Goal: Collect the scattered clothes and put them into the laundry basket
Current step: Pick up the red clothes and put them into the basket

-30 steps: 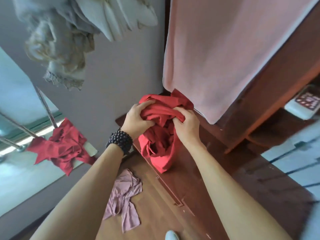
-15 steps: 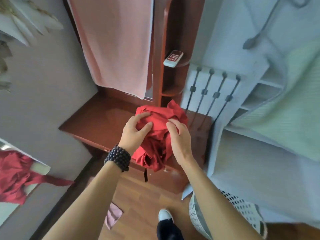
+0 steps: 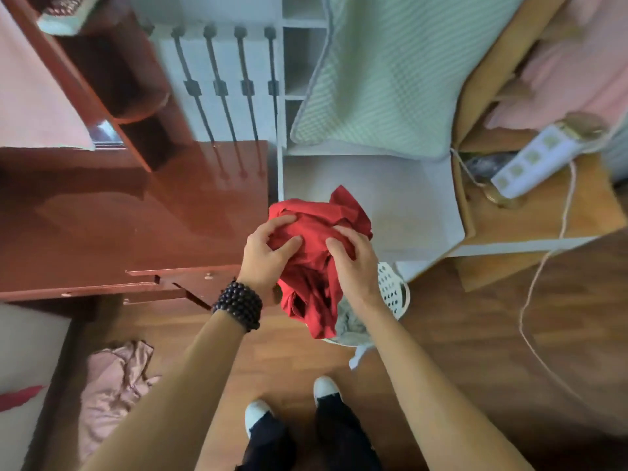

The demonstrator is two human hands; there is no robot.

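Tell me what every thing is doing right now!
Red shirt: bunched up, held in both hands above the basket.
Left hand: closed on the red shirt.
Right hand: closed on the red shirt.
Laundry basket: on the floor, grey cloth already inside.
Pink cloth: crumpled on the floor, not picked up.
Power strip: lying on the wooden table, cord trailing to the floor.

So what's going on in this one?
A person is tidying up laundry. Both hands, left hand and right hand, grip a bunched red garment directly above the white laundry basket, which holds something grey. A pink garment lies on the floor to their left.
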